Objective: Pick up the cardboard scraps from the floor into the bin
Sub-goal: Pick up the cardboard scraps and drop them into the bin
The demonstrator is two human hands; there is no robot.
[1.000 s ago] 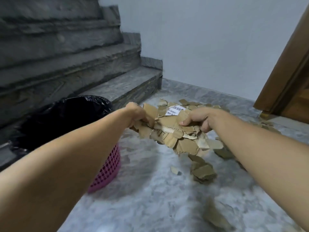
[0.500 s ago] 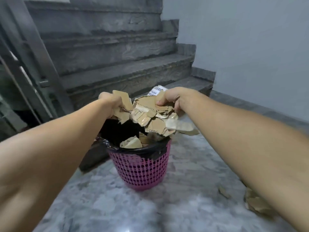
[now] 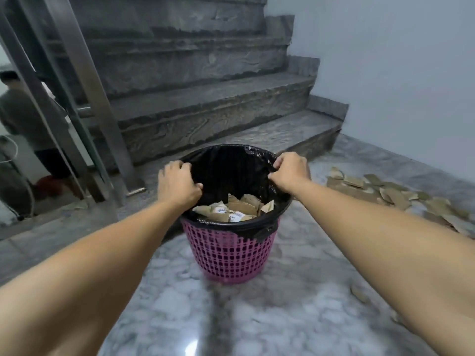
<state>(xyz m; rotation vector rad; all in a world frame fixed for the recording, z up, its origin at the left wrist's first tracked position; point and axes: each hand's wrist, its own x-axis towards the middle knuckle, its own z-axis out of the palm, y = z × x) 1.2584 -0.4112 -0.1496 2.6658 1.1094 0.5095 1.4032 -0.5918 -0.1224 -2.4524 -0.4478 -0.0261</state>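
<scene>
Steel stair railing posts (image 3: 84, 98) far left, then the left hand (image 3: 177, 185) gripping the black plastic liner (image 3: 231, 170) at the rim of the pink lattice plastic bin (image 3: 228, 255), brown cardboard scraps (image 3: 236, 208) inside. Right hand (image 3: 289, 173) pinches the opposite rim. More torn cardboard pieces (image 3: 385, 194) lie on the grey marble floor (image 3: 282, 317), right.

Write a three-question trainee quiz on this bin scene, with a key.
1. True or false: the left hand and right hand both grip the black plastic liner at the rim.
2. What already lies inside the pink mesh plastic bin?
3. Loose brown cardboard scraps on the floor lie on which side of the bin: A left, B right?

Key: 1 true; 2 brown cardboard pieces in the bin, some with white labels; 3 B.
</scene>
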